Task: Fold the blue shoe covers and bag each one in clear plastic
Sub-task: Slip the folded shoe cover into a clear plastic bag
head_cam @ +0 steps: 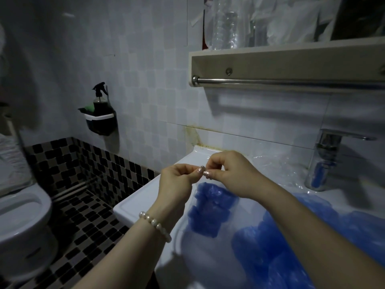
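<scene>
My left hand (177,180) and right hand (231,174) meet at mid-frame, fingers curled, thumb tips nearly touching in a pinch. Both forearms reach up from the lower edge.

Counted items, by kind
Two hands (177,178) (229,174), one spray bottle (100,99) at left, one tap (327,159) at right, one toilet (23,215) are seen.

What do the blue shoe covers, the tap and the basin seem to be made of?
Shoe covers: thin blue plastic film, apparently; crinkled, faintly glossy, slightly see-through. Tap: polished metal, likely chrome-plated; it mirrors the blue. Basin: glazed white ceramic by its smooth sheen, though possibly acrylic.
</scene>
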{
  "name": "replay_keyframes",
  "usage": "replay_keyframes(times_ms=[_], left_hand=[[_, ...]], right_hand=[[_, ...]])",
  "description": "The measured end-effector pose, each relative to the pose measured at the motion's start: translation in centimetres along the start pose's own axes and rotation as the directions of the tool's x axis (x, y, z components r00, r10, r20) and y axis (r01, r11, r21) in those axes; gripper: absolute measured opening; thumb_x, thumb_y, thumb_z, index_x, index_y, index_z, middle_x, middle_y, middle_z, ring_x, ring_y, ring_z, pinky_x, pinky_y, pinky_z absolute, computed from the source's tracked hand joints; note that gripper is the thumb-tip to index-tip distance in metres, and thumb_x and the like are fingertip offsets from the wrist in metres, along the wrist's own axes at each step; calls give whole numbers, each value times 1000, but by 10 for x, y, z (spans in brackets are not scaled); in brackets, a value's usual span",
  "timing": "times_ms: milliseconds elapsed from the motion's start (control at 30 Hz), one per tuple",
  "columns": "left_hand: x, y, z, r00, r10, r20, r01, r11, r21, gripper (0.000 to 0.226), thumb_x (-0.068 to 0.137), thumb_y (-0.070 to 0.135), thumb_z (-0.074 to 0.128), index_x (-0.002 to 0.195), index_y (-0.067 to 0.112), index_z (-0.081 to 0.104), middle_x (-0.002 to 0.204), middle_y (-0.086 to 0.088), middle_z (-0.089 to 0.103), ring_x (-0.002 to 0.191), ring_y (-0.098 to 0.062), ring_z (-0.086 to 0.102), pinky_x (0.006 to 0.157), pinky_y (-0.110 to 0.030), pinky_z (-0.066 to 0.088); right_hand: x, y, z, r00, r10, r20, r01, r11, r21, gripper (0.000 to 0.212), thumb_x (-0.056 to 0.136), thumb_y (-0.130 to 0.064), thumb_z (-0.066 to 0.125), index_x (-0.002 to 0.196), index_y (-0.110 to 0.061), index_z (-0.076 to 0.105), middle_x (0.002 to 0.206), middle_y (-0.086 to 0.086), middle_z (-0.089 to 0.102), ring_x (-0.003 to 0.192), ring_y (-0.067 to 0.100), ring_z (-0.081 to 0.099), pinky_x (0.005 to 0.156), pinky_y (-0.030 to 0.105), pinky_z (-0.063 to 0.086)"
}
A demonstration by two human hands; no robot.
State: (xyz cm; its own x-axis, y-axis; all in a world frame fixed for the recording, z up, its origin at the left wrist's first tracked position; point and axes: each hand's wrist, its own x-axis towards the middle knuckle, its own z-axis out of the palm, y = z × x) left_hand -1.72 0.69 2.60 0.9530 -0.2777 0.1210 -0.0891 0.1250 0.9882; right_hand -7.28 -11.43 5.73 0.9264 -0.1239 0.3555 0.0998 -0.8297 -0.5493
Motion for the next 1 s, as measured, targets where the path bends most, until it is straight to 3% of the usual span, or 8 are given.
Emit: replay_keyframes(times_ms=[200, 300, 367, 467, 700, 867, 1000], left_hand=[[4, -1, 5, 999, -43, -30, 42, 999, -23, 14, 87, 4, 63, 74, 7, 67, 77, -9, 67, 78, -20, 60, 68, -26, 48], [11, 1, 2, 994, -91, -62, 85, 993, -83, 7, 86, 3, 64, 80, 2, 67, 83, -12, 67, 89, -27, 61, 89, -38, 49], [16, 0, 1, 990, -117, -75, 110, 990, -88, 6, 84, 3, 66, 79, 2, 67, 82, -13, 66, 89, -27, 59, 95, -41, 46], [21, -5, 2, 984, -153, -90, 142, 983, -119, 10, 84, 1, 66, 73, 3, 65, 76, -10, 63, 83, -23, 54, 89, -38, 45], [30, -11, 1, 979, -193, -72, 173, 959, -223, 6, 83, -4, 65, 77, -2, 64, 74, -10, 61, 69, -16, 51, 69, -23, 43], [30, -9, 2, 980, -193, -46, 177, 955, -237, 4, 84, -5, 63, 80, -2, 63, 75, -10, 63, 75, -18, 57, 79, -26, 48], [28, -8, 3, 982, -187, -21, 174, 947, -268, 8, 88, -6, 56, 83, -5, 63, 78, -14, 65, 76, -19, 61, 77, -24, 51]], right_hand=[[-3, 3, -13, 996, 34, 79, -31, 999, -36, 16, 90, -26, 60, 83, -14, 68, 77, -4, 65, 77, 16, 61, 77, 33, 51], [-5, 5, -19, 995, 47, 83, -42, 998, -56, 18, 91, -27, 58, 90, -13, 69, 82, 0, 66, 80, 18, 62, 80, 35, 52], [-4, 7, -22, 995, 42, 88, -37, 998, -50, 17, 91, -26, 58, 93, -13, 69, 84, 0, 67, 81, 17, 62, 80, 34, 53], [-5, 10, -27, 994, 57, 91, -53, 998, -42, 17, 91, -26, 59, 91, -12, 69, 83, -1, 67, 80, 16, 62, 70, 26, 50], [-5, 20, -40, 993, 80, 90, -80, 997, -7, 12, 90, -25, 61, 84, -19, 68, 80, -4, 68, 77, 11, 62, 72, 22, 47], [-5, 25, -47, 993, 91, 80, -92, 996, 10, 12, 90, -25, 61, 82, -20, 68, 78, -3, 67, 77, 12, 62, 71, 21, 47], [-3, 29, -49, 993, 101, 54, -103, 994, 34, 12, 88, -25, 63, 78, -20, 68, 75, -4, 67, 74, 12, 61, 67, 21, 47]])
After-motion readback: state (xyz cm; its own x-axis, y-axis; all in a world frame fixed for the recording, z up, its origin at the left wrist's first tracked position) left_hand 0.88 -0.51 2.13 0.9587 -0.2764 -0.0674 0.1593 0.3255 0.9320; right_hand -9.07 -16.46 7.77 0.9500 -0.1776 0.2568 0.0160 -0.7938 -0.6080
